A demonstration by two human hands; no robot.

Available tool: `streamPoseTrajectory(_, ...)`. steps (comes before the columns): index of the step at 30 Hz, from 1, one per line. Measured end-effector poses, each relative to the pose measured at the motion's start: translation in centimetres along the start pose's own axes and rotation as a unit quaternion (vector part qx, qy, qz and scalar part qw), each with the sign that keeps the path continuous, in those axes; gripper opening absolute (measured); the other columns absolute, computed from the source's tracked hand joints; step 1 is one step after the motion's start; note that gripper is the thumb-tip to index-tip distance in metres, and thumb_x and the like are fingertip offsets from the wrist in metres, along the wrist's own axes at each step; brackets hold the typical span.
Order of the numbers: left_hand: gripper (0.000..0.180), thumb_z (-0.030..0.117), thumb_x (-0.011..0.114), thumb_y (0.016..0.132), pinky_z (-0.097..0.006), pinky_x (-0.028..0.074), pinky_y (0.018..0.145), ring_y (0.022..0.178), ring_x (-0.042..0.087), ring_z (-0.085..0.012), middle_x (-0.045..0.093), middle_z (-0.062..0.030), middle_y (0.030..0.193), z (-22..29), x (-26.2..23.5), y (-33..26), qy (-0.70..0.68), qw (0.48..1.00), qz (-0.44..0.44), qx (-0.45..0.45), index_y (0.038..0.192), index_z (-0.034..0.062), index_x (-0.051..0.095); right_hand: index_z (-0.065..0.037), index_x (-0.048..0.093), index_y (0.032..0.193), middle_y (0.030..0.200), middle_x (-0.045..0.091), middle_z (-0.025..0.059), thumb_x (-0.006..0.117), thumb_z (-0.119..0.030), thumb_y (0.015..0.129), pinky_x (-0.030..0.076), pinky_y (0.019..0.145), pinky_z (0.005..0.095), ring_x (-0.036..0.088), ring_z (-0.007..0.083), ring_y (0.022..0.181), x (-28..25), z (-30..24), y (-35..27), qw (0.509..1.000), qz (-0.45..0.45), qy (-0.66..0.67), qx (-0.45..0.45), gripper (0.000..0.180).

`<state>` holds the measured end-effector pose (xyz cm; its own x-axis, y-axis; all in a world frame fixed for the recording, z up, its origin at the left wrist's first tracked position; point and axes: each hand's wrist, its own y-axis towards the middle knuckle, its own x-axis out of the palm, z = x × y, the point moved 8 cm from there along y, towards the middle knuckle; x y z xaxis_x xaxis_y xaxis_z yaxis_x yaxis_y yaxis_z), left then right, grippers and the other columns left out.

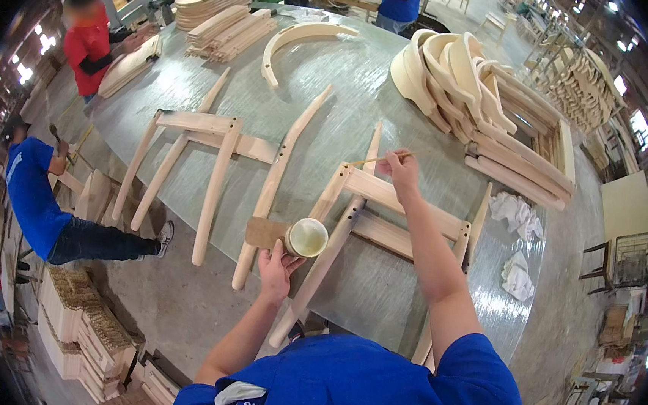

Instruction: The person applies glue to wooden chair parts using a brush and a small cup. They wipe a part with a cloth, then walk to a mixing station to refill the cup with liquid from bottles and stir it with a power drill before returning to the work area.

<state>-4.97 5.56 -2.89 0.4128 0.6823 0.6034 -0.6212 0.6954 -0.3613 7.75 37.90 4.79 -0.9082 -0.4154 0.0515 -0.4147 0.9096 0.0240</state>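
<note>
My left hand [276, 271] is closed around a round cup [308, 238] of pale, creamy liquid. A flat brown paddle-like piece [264, 233] sticks out to the cup's left; whether it is joined to the cup I cannot tell. My right hand [400, 170] pinches a thin stick [367, 160], its far end at the top corner of a wooden chair frame [408, 196], by dark holes. Left of this frame lies a loose curved chair leg [290, 154] with similar holes. Farther left rests a second leg frame [197, 122].
Curved chair parts [455, 83] are heaped at the back right, and wooden slats [231, 31] at the back left. A curved rail [291, 40] lies between them. White cloths [518, 275] sit at the right edge. Co-workers in red [86, 47] and blue [39, 191] work on the left.
</note>
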Motion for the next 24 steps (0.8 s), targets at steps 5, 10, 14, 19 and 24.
streamPoseTrajectory(5,0.020,0.020,0.044,0.094,-0.042,0.056,0.072,0.081,0.064,-0.0223,0.059,-0.0119,0.097,0.9,0.9,0.3,0.023,1.000,0.000,0.009,0.107,0.0046,0.042,-0.002,0.050,0.088,0.079,0.062,0.0127,0.055,-0.015,0.087,0.053,0.066,0.0271,0.063,0.0174,0.069,-0.7,3.8,-1.9,0.989,0.050,0.126,0.053,0.013)
streamPoseTrajectory(10,0.018,0.019,0.044,0.094,-0.043,0.056,0.071,0.080,0.064,-0.0219,0.060,-0.0116,0.097,0.1,0.0,-0.2,0.025,0.999,0.021,-0.009,0.106,0.0048,0.043,0.000,0.049,0.086,0.078,0.063,0.0142,0.053,-0.013,0.088,0.054,0.063,0.0280,0.064,0.0193,0.068,-0.5,5.0,-3.9,0.983,0.067,0.150,0.085,0.014)
streamPoseTrajectory(14,0.018,0.019,0.044,0.094,-0.043,0.056,0.070,0.081,0.063,-0.0223,0.060,-0.0115,0.096,0.3,-0.3,-0.2,0.021,1.000,0.010,-0.005,0.105,0.0045,0.044,-0.001,0.048,0.087,0.078,0.063,0.0141,0.053,-0.013,0.088,0.054,0.064,0.0281,0.064,0.0198,0.068,0.2,5.3,-4.7,0.983,0.043,0.153,0.096,0.014)
streamPoseTrajectory(19,0.019,0.019,0.045,0.093,-0.042,0.056,0.070,0.081,0.063,-0.0231,0.060,-0.0124,0.096,0.7,-0.7,-0.7,0.027,0.999,0.029,-0.007,0.104,0.0039,0.043,-0.001,0.047,0.088,0.079,0.062,0.0134,0.053,-0.014,0.089,0.054,0.064,0.0288,0.063,0.0195,0.069,-0.4,5.3,-5.3,0.985,0.075,0.145,0.064,0.014)
streamPoseTrajectory(24,0.019,0.019,0.046,0.093,-0.042,0.056,0.070,0.082,0.063,-0.0239,0.059,-0.0132,0.097,1.3,-1.1,-1.4,0.019,1.000,0.017,0.005,0.103,0.0034,0.042,0.000,0.047,0.088,0.082,0.061,0.0140,0.052,-0.014,0.089,0.054,0.065,0.0292,0.063,0.0198,0.071,0.1,5.1,-6.4,0.978,0.094,0.178,0.050,0.014)
